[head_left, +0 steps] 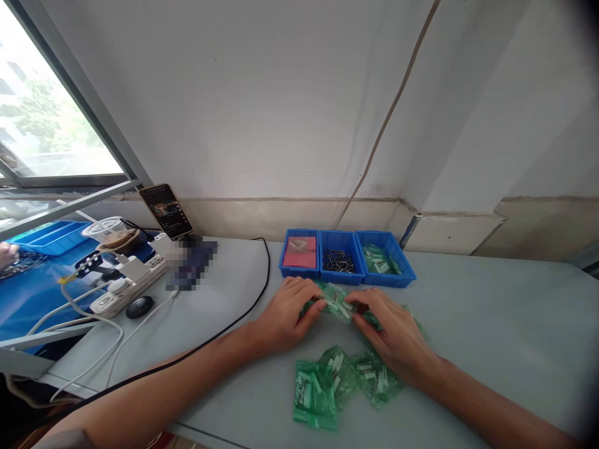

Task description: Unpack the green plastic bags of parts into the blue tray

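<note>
Between my two hands is a small green plastic bag (339,303) with pale and metal pieces inside. My left hand (292,312) pinches its left side between thumb and fingers. On the right side, the thumb and fingers of my right hand (390,327) close on the same bag. More green bags lie partly hidden under and behind both hands. Nearer me on the table, several filled green bags (314,394) lie in a loose group. Just behind my hands stand a blue bin with dark metal screws (339,261) and another with green bags (380,260).
A third blue bin holds a red packet (300,252). At the left are a propped phone (165,211), a power strip (128,284), a black mouse (139,307) and white cables. A black cable (224,330) crosses over my left forearm. Part of a person's hand (8,254) shows at the far left.
</note>
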### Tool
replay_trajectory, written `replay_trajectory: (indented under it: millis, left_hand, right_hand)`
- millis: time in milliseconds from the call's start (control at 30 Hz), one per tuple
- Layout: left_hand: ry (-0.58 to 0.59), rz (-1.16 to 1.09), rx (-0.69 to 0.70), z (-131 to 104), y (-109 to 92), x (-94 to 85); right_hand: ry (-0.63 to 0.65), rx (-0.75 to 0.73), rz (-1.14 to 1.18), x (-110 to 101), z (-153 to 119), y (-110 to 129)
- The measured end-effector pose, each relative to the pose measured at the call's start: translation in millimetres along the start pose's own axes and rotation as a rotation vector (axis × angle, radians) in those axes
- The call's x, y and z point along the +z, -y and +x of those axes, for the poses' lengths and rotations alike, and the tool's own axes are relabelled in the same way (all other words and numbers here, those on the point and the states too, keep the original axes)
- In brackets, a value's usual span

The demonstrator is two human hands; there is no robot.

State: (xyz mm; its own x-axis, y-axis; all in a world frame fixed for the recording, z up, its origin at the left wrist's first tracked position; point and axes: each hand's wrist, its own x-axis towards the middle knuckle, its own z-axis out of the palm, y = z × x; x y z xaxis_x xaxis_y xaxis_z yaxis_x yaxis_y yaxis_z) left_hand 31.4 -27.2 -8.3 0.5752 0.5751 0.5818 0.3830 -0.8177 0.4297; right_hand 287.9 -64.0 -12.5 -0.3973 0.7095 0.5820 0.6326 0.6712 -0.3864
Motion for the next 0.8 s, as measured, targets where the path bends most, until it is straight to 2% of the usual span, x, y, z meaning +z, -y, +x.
replay_trajectory:
  millis: [333, 633, 800]
  left_hand:
    - [-0.035, 0.022, 0.019, 0.0, 1.6, 1.5]
    - [-0.048, -0.042, 0.204, -0.3, 5.8, 3.4]
    - [-0.058, -0.043, 0.186, -0.2, 5.4, 2.8]
  right_hand:
    - [-0.012, -0.005, -0.039, 1.1, 2.4, 0.8]
    - [0.037, 0.011, -0.028, 1.1, 1.6, 0.9]
    - [0.067, 0.045, -0.007, -0.3, 0.9, 1.5]
